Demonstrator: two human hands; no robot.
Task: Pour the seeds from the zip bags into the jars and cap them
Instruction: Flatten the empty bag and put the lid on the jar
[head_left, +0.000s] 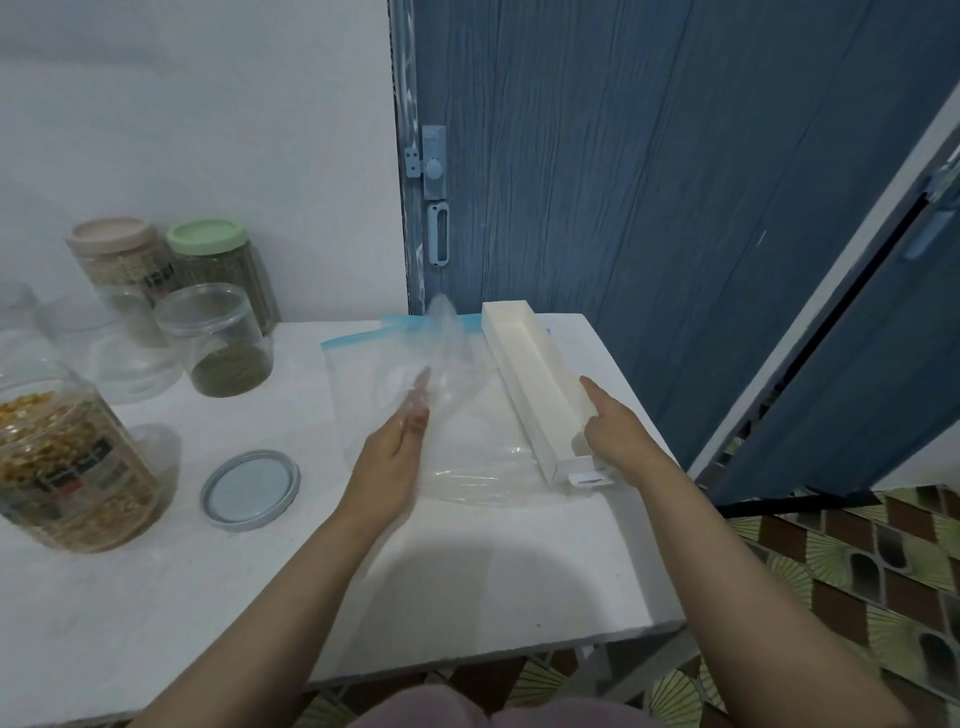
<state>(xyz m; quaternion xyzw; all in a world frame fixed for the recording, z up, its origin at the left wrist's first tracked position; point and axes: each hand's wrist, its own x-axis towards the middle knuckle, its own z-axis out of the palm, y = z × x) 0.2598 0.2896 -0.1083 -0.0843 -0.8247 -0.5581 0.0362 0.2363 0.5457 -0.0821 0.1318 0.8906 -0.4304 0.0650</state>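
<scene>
The person's left hand (397, 447) lay flat, fingers straight and together, on an empty zip bag (415, 395) spread on the white table (467, 587). Its blue zip strip pointed toward the door, and a second clear bag seemed to lie under or beside it, though the film was too transparent to be sure. The right hand (615, 431) rested against the near end of a long white open box (535, 384) just right of the bags, forefinger extended along its side. Whether the other fingers gripped the box could not be told.

The seeds were at the left. A large jar of yellow kernels (67, 457) stood uncapped at the table's edge, with a grey lid (251, 489) lying flat just beside it. Further back stood an open jar with green seeds in its bottom (218, 340), and behind it two capped jars, one with a beige lid (117, 260) and one with a green lid (215, 260).

The step in hand looked like flattening the emptied bags and putting them away, so pouring seemed largely done and capping remained. To do it well, the left palm should have swept from the closed bottom toward the zip to push the air out. The right hand should have steadied the light box so it would not slide off the near table edge. The grey lid then belonged on the kernel jar, seated level before turning.
</scene>
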